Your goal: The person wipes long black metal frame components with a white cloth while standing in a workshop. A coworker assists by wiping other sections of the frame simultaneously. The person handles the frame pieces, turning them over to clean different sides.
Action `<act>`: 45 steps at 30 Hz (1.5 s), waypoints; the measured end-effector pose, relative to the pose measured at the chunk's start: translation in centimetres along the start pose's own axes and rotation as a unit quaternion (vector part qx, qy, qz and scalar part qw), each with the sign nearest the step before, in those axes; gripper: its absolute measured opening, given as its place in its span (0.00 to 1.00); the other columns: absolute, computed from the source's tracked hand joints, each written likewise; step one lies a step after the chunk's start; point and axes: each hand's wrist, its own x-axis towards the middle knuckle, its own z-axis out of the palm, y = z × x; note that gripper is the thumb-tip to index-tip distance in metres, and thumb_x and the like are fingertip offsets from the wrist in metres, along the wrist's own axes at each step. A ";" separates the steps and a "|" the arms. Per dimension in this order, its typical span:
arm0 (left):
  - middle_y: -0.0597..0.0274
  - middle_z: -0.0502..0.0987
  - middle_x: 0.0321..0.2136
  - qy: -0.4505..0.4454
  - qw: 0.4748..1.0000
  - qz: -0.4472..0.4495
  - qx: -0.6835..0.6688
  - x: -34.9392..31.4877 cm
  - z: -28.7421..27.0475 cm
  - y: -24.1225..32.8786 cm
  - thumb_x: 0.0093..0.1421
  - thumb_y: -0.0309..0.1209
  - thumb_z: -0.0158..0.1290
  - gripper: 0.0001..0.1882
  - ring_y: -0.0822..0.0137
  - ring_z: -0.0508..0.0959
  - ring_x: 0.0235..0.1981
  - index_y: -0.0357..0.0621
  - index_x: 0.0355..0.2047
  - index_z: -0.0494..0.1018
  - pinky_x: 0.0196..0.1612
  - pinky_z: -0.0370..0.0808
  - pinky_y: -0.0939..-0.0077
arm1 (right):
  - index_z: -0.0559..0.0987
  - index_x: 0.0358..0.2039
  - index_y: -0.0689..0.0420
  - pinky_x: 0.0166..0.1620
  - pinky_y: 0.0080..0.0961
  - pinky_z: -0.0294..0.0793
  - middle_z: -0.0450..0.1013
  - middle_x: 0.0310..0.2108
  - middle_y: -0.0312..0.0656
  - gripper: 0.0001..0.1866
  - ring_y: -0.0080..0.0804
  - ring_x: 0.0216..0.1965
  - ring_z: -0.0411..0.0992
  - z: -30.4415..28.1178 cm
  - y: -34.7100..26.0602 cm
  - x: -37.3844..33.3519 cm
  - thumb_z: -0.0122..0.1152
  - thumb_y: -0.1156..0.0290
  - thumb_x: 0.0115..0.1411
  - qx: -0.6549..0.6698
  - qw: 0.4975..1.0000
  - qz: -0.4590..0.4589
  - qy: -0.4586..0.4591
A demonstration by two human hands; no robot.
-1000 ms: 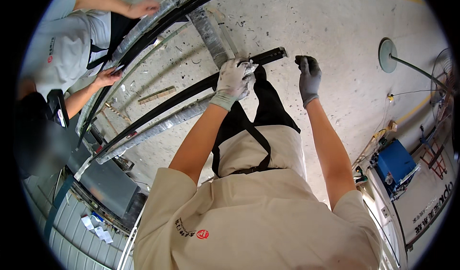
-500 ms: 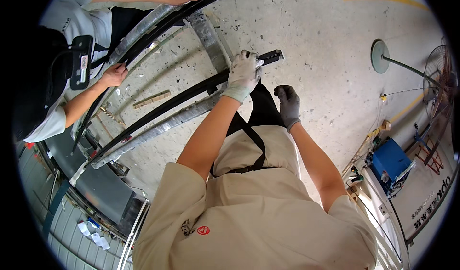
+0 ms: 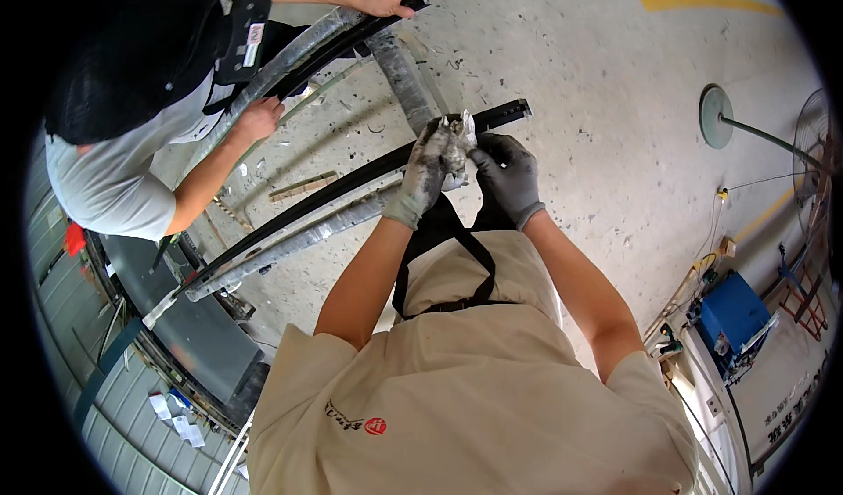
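Note:
A crumpled, stained whitish rag [image 3: 457, 148] is held in front of my body, over the near black curved rail [image 3: 351, 179]. My left hand [image 3: 421, 175], in a dirty pale glove, is closed around the rag's left side. Gripping its right edge between thumb and fingers is my right hand [image 3: 512, 177], in a grey glove darkened at the fingertips. Behind both hands the rail runs from lower left to upper right, its end showing past the rag. A padded, wrapped support bar [image 3: 290, 247] lies alongside the rail, partly hidden by my left arm.
At upper left a co-worker [image 3: 114, 175] bends over a second black rail [image 3: 329, 53], both hands on or beside it. A wrapped crossbar [image 3: 399, 78] links the supports. A round-based stand [image 3: 716, 116], a fan [image 3: 812, 135] and a blue box [image 3: 734, 312] are at right.
My left hand has drawn back from the rail with the rag, and my right hand has come in to grip it. The co-worker has leaned further right over the other rail.

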 end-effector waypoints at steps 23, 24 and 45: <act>0.63 0.78 0.50 -0.007 0.996 0.046 0.072 -4.2 2.7 4.6 0.72 0.27 0.51 0.18 0.72 0.79 0.43 0.42 0.61 0.68 0.42 0.81 0.73 | 0.81 0.42 0.65 0.37 0.22 0.77 0.80 0.33 0.40 0.14 0.21 0.31 0.76 2.4 1.3 0.9 0.72 0.72 0.59 0.124 0.986 0.104 -0.049; 0.63 0.77 0.50 -0.013 0.995 0.033 0.092 -4.5 2.8 4.8 0.72 0.26 0.51 0.18 0.71 0.79 0.44 0.42 0.61 0.68 0.44 0.81 0.73 | 0.82 0.42 0.65 0.37 0.23 0.78 0.81 0.33 0.40 0.14 0.22 0.32 0.77 2.7 1.7 0.6 0.72 0.72 0.58 0.087 0.991 0.095 -0.035; 0.60 0.76 0.36 -0.003 0.918 0.147 0.368 4.5 -2.7 -0.1 0.61 0.20 0.55 0.10 0.62 0.78 0.35 0.42 0.44 0.75 0.39 0.78 0.66 | 0.84 0.45 0.61 0.45 0.32 0.80 0.83 0.36 0.50 0.15 0.39 0.37 0.83 0.1 7.8 -1.4 0.68 0.68 0.60 -0.060 0.990 0.116 0.059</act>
